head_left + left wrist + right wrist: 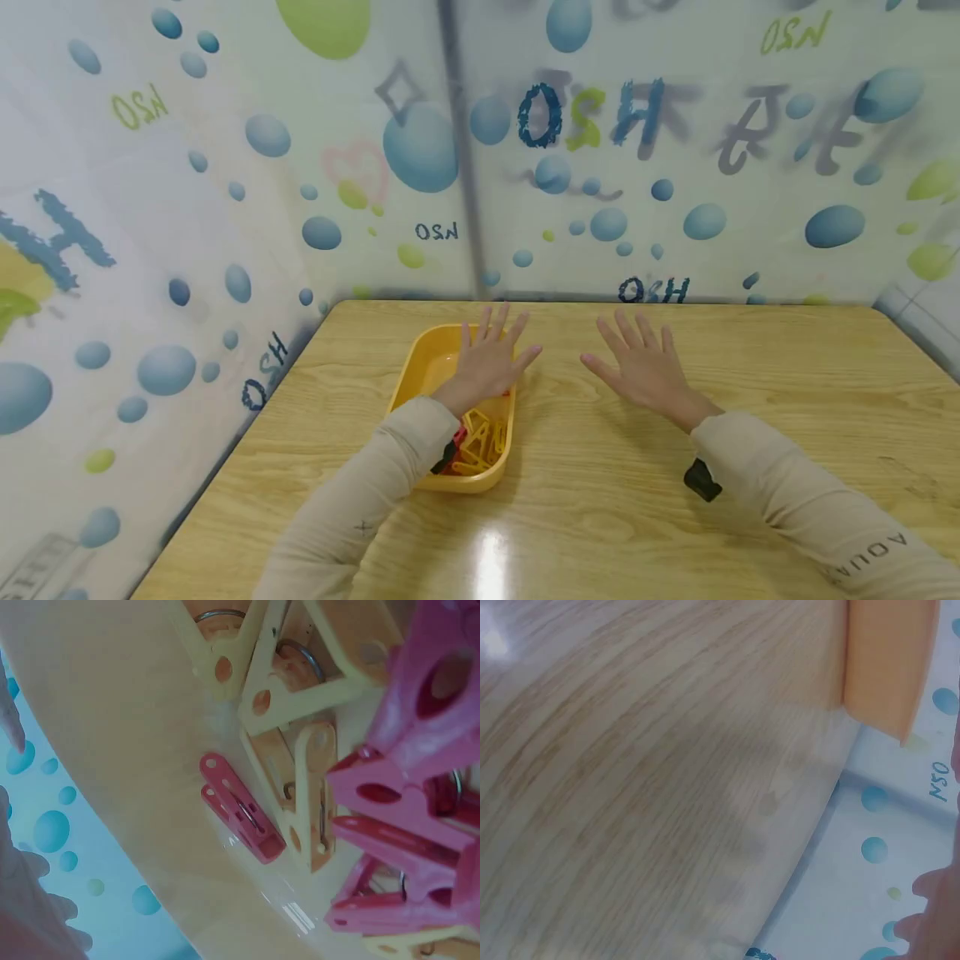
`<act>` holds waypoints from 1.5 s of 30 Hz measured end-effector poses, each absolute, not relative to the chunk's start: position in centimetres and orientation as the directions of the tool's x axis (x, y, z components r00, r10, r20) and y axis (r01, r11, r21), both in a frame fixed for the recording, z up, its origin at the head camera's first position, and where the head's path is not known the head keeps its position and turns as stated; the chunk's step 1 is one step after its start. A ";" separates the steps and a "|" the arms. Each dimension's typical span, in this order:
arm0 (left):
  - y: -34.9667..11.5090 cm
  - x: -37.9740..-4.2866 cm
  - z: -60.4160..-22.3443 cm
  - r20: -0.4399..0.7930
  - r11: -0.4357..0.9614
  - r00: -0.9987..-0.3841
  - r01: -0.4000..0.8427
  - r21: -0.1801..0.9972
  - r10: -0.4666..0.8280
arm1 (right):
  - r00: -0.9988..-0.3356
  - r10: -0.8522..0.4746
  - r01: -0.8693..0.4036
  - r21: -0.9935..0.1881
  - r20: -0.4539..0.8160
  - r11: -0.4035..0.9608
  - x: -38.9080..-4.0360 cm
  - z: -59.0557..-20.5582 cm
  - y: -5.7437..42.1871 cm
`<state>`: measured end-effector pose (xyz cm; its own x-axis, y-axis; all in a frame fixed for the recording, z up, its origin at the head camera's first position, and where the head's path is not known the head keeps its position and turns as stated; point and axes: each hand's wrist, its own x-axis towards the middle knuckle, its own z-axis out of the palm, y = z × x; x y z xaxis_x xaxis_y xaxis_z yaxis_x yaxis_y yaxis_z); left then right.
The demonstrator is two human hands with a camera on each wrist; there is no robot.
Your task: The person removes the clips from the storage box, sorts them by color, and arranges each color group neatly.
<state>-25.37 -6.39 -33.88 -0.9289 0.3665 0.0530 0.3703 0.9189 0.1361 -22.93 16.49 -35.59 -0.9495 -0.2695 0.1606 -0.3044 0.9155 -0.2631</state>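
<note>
My left hand (486,364) is held over the yellow basin (416,368) with its fingers spread straight and nothing in them. To its right, my right hand (643,371) hovers above the table with fingers likewise spread, holding nothing. Yellow clothespins (480,442) and red clothespins lie in the near end of the basin, partly covered by the left sleeve and wrist. Up close in the left wrist view, a small pink-red clothespin (242,810) lies beside several yellow clothespins (309,799) and larger pink ones (397,795). The right wrist view has the basin's side (889,667) at its upper right.
The basin stands on a wood-grain table (592,500), left of its middle. A white curtain (502,200) printed with blue and green bubbles stands behind the table and along its left. Dark wrist devices (702,481) sit under the sleeve cuffs.
</note>
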 end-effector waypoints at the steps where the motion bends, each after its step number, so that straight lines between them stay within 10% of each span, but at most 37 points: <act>1: -6.5 -25.3 -33.8 0.052 0.920 -0.929 0.370 0.131 0.366 | -0.949 -0.272 -0.306 -0.269 0.156 0.913 -22.8 -35.7 16.5; 45: -19.1 -20.6 -32.2 0.199 0.875 -0.932 0.356 0.330 0.304 | -0.861 -0.469 -0.507 -0.404 0.195 0.762 -20.0 -35.3 13.0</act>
<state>-20.59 -19.07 -32.19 -0.9317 0.3041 0.1988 0.3557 0.8746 0.3295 -20.00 13.00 -35.28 -0.8612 -0.4694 0.1949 -0.5065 0.7616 -0.4042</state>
